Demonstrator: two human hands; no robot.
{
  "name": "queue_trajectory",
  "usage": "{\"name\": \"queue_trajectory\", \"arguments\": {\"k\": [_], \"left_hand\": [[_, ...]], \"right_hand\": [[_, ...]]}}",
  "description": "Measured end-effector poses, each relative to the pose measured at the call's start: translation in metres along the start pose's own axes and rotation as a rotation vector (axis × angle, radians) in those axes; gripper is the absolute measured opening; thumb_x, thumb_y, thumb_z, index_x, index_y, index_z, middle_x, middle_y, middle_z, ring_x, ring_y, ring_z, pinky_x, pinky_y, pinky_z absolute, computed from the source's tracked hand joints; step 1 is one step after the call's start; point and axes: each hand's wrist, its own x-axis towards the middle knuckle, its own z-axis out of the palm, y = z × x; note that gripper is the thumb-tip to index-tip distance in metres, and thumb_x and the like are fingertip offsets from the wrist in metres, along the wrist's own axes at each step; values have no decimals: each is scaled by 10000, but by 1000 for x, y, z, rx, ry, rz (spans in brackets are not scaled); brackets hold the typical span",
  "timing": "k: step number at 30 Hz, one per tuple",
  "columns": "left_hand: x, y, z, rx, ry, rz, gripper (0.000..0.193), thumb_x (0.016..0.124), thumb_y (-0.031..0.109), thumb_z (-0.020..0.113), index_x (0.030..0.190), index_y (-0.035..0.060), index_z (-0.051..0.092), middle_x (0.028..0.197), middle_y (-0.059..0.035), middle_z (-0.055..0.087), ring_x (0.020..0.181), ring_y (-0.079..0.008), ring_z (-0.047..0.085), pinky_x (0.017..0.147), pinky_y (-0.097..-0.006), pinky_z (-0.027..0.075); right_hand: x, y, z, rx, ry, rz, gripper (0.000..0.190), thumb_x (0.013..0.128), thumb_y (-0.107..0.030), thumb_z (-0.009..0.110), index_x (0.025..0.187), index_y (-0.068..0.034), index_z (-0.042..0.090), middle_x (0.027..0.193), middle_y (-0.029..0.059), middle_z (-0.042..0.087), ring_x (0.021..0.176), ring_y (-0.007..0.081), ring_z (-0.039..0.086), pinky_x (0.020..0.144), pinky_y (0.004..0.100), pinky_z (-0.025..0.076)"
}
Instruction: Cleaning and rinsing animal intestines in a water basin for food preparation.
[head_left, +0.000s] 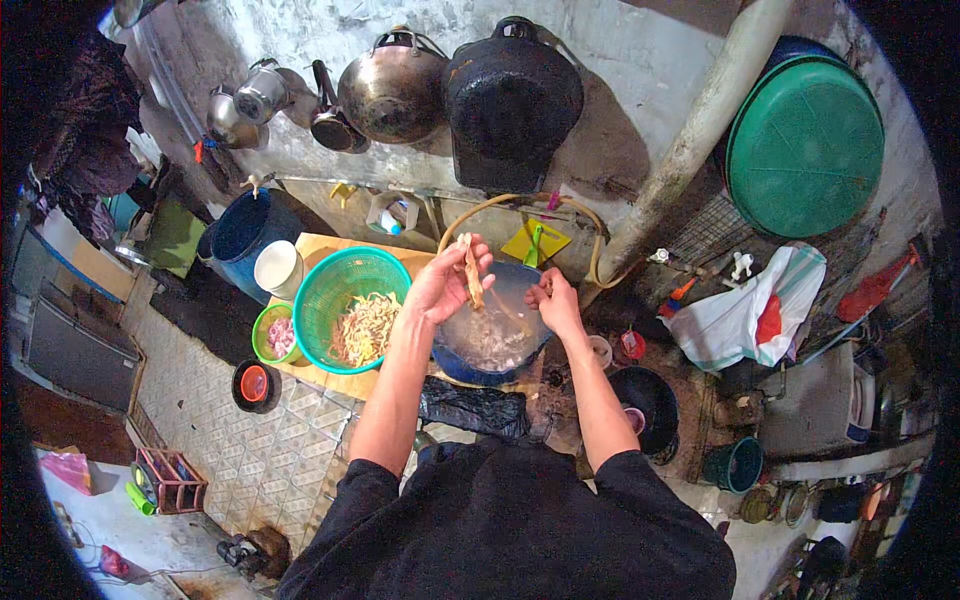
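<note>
My left hand (448, 283) is raised at the left rim of a blue tub (487, 373) and holds a limp, pale brown strip (472, 279), perhaps a chicken foot or a piece of offal. Over the tub's right side is my right hand (553, 298), its fingers curled; whether they grip anything is not clear. Cloudy water (487, 334) with pale pieces fills the tub, and a tan hose (514, 311) runs into it. Left of my left forearm stands a teal plastic colander (311, 300) holding many similar pale yellow-brown pieces (366, 330).
A green bowl (262, 351) of pink pieces sits left of the colander on a wooden board (330, 384). Behind it are a white tub (277, 266) and a blue barrel (244, 225). Pans, including a steel wok (394, 90), hang on the wall. A yellow board (551, 238) lies behind the tub.
</note>
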Motion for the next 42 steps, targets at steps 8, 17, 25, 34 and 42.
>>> {"name": "queue_trajectory", "arguments": {"k": [8,17,25,34,42], "left_hand": [[7,2,9,156,141,36,292,920,229,511,1173,83,512,1120,-86,578,1069,-219,554,883,-424,481],[13,31,31,816,162,167,207,923,243,532,848,52,560,689,25,496,618,-77,458,570,-228,370],[15,67,71,1243,77,311,266,930,295,496,862,39,526,732,39,442,701,-63,384,608,-236,350],[11,76,103,884,-49,270,308,950,317,421,962,51,576,879,-60,614,759,-119,546,697,-268,439],[-5,127,49,837,321,740,139,924,187,492,855,70,521,706,33,478,621,-75,453,578,-233,393]], "right_hand": [[-7,-16,25,181,-177,-47,142,920,-182,517,890,-44,507,727,8,570,603,98,512,551,258,436],[-26,-28,17,-143,201,-197,212,904,-186,522,943,9,594,719,67,597,645,149,531,610,286,423],[-90,121,-27,-1105,-10,116,263,847,-246,562,1016,-50,606,1007,210,607,1030,337,546,861,390,442],[-21,-27,37,-397,31,-573,399,814,-293,594,1130,-52,558,1132,181,571,1062,327,539,888,408,443],[-23,43,35,26,-289,-37,324,955,-325,420,1016,-29,535,792,33,560,732,175,560,655,320,435]]}}
